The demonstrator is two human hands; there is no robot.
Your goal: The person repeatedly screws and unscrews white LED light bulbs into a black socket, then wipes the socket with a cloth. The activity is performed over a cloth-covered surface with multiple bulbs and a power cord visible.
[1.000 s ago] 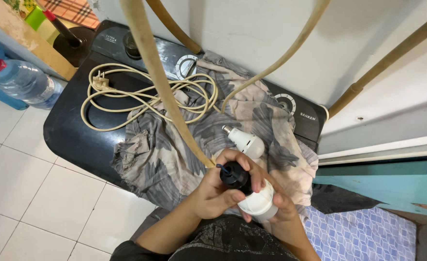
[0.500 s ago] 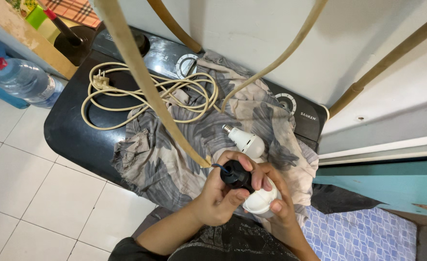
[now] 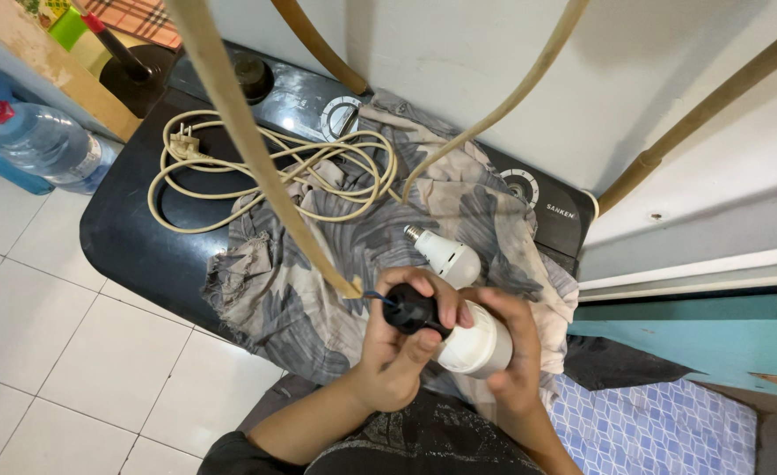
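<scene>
Two hands hold a lamp socket and bulb.

The left hand (image 3: 397,352) pinches the black socket (image 3: 410,310). The right hand (image 3: 511,352) wraps the big white bulb (image 3: 474,346), near the cloth (image 3: 318,273).

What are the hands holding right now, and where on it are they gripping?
The left hand grips the black lamp socket around its body; the right hand cups the white bulb around its dome.

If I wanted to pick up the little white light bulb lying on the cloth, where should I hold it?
Hold the small white bulb around its plastic neck, probably coming from above with fingers on both sides. It lies on its side on the patterned cloth, metal screw end pointing up-left, round dome toward the hands. The narrower neck looks easier to pinch than the smooth dome.
</scene>
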